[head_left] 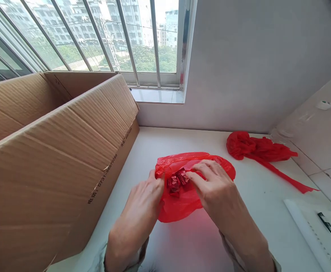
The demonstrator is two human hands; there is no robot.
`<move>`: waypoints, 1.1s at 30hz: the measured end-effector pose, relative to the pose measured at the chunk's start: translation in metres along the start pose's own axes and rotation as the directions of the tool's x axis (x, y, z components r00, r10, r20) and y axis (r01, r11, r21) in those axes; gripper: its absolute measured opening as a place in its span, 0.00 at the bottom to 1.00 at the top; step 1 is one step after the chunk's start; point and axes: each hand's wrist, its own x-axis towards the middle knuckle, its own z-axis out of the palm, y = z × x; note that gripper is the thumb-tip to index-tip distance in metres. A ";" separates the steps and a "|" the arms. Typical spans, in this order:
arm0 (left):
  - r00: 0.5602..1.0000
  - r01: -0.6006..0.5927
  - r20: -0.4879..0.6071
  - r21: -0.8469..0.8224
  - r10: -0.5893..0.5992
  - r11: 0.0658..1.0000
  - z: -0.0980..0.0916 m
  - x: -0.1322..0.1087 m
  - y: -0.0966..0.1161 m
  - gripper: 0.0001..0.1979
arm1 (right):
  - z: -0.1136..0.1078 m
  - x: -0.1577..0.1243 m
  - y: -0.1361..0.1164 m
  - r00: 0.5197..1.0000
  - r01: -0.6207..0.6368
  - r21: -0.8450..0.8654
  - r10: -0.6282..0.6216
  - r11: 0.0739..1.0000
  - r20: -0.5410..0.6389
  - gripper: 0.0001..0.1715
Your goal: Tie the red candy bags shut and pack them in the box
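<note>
A red plastic bag lies spread on the white table, its mouth open toward me. Inside it sit a few small dark red wrapped packets with printed wrappers. My left hand grips the bag's left edge, its fingertips partly hidden by the plastic. My right hand reaches over the bag's right side, fingers bent, thumb and index finger at the rightmost packet; whether they pinch it is hard to tell.
A large open cardboard box fills the left side. Another crumpled red bag lies at the back right of the table. A white printed packet is at the right edge. Behind are a barred window and a wall.
</note>
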 end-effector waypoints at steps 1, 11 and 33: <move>1.000 -0.006 0.010 0.002 0.006 1.000 0.001 -0.001 -0.001 0.18 | 0.005 0.002 -0.006 0.996 -0.006 0.048 0.002 0.999 0.087 0.16; 0.989 -0.028 0.144 0.045 0.021 0.999 0.008 -0.002 -0.004 0.13 | 0.085 -0.001 -0.032 0.902 -0.133 0.189 0.040 0.973 0.429 0.24; 0.985 -0.013 0.175 0.069 0.001 0.998 0.006 -0.007 -0.006 0.13 | 0.082 -0.004 -0.006 0.823 -0.297 0.306 0.080 0.905 0.562 0.18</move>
